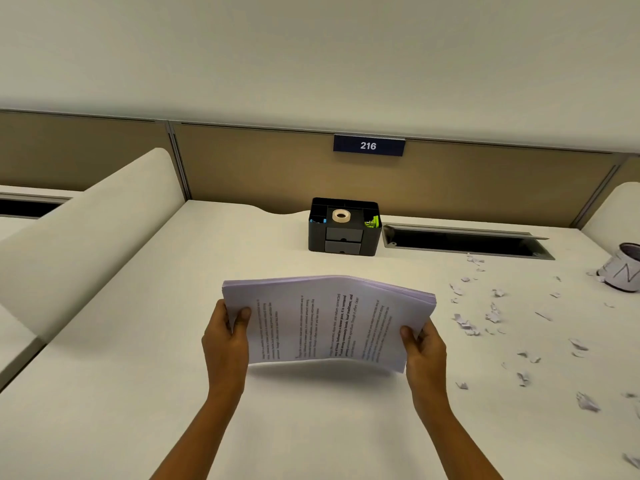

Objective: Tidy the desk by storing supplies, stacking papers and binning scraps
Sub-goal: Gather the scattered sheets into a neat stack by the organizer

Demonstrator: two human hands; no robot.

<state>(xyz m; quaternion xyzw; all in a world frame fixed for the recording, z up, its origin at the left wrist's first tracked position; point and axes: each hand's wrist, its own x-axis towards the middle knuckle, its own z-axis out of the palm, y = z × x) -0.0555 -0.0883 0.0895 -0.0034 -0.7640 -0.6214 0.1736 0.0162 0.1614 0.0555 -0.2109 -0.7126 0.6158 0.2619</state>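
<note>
printed paper stack [329, 323] bowed, scraps [491, 317] scattered right

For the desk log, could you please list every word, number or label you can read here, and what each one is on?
"216": white digits on the blue sign on the partition.
"N": large letter on the tipped white bin at right.
Paper stack, held by left hand and right hand: printed paragraphs, too blurred to read.

Office cubicle: partition [242, 161], numbered plate [368, 145].
</note>
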